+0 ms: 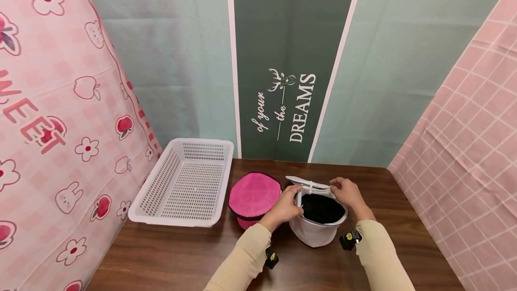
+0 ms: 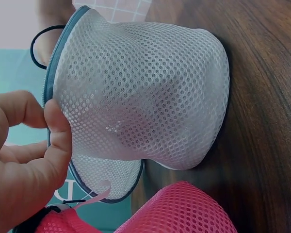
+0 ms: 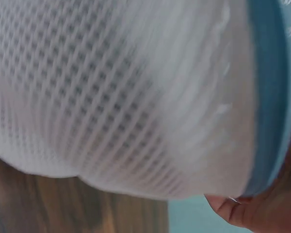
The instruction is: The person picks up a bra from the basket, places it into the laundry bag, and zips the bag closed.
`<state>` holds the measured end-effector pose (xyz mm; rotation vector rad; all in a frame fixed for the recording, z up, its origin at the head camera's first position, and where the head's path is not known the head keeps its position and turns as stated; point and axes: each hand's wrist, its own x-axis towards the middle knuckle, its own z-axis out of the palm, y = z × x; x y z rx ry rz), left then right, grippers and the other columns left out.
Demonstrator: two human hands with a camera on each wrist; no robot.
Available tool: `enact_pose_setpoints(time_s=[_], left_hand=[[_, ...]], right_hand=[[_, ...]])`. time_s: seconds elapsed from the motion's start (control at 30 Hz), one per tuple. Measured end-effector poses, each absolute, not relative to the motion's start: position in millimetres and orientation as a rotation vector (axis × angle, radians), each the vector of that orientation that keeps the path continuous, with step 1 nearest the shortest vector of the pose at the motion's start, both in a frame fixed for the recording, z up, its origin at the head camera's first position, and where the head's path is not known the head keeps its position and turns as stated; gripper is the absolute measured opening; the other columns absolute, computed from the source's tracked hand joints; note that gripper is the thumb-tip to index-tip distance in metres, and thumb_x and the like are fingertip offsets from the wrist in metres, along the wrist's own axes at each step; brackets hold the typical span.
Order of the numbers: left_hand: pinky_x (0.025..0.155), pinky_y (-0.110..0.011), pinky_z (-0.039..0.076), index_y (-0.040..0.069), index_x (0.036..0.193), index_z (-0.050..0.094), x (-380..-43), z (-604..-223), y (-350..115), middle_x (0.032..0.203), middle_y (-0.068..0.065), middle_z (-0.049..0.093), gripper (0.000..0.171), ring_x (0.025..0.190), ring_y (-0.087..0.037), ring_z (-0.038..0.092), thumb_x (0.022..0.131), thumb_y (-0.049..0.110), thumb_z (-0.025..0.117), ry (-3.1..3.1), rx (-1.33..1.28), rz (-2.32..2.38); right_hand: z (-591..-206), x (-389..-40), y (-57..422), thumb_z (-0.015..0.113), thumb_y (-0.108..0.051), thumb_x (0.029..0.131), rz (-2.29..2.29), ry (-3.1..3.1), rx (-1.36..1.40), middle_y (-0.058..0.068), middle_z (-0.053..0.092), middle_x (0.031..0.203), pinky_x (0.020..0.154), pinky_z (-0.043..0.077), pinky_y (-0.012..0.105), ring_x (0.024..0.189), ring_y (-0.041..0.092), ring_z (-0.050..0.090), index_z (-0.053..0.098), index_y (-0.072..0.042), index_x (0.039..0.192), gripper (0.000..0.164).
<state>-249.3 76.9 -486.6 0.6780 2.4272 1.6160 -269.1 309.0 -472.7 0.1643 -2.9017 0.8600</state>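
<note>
A white mesh laundry bag (image 1: 314,233) stands upright on the table, its round lid (image 1: 300,182) folded back toward the wall. Dark black cloth (image 1: 323,210) fills the inside. My left hand (image 1: 284,206) pinches the bag's left rim between thumb and fingers; the left wrist view shows the grip on the blue-grey zipper edge (image 2: 49,87). At the back right of the opening, my right hand (image 1: 349,194) holds the rim with curled fingers, close to the lid. In the right wrist view most of that hand is hidden behind the bag's mesh wall (image 3: 111,97).
Just left of the white bag sits a pink mesh bag (image 1: 255,194) with dark trim, close by my left wrist. Farther left is a white perforated plastic basket (image 1: 135,212). Cloth hangings (image 1: 202,58) border the wooden table (image 1: 181,255) at the back and sides.
</note>
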Motion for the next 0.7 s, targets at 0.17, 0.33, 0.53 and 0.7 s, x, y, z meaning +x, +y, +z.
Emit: enact_pose_setpoints(time_s=[0.17,0.33,0.53,0.7], left_hand=[[0.057,-0.021,0.040,-0.007,0.127,0.048,-250,-488,78,0.128,-0.012,0.043,0.070,0.066,-0.007,0.043,0.061,-0.015,0.067,2.396,0.660,1.639],[0.066,-0.021,0.042,-0.005,0.130,0.046,-250,-486,78,0.132,-0.012,0.042,0.075,0.077,-0.010,0.047,0.060,-0.011,0.071,2.416,0.648,1.609],[0.085,-0.023,0.039,-0.003,0.135,0.043,-248,-486,79,0.139,-0.010,0.037,0.081,0.118,-0.019,0.040,0.060,-0.009,0.073,2.429,0.634,1.559],[0.075,-0.023,0.041,-0.001,0.137,0.040,-251,-486,81,0.141,-0.009,0.035,0.083,0.115,-0.019,0.039,0.060,-0.011,0.071,2.416,0.635,1.549]], right_hand=[[-479,-274,319,0.051,-0.009,0.089,1.007,-3.007,0.093,0.023,0.061,0.097,0.074,0.043,0.048,0.087,0.037,0.056,0.057,0.010,0.111,0.030],[-489,-279,327,0.044,-0.010,0.094,1.448,-2.980,-0.001,0.033,0.047,0.121,0.085,0.040,0.048,0.109,0.043,0.046,0.044,0.015,0.125,0.039],[-504,-276,331,0.036,-0.020,0.099,1.996,-2.832,-0.243,0.024,0.019,0.147,0.096,0.029,0.059,0.132,0.039,0.018,0.030,0.003,0.141,0.048],[-512,-277,334,0.038,-0.024,0.099,2.019,-2.701,-0.299,0.018,0.035,0.142,0.098,0.031,0.046,0.127,0.029,0.032,0.039,0.002,0.139,0.047]])
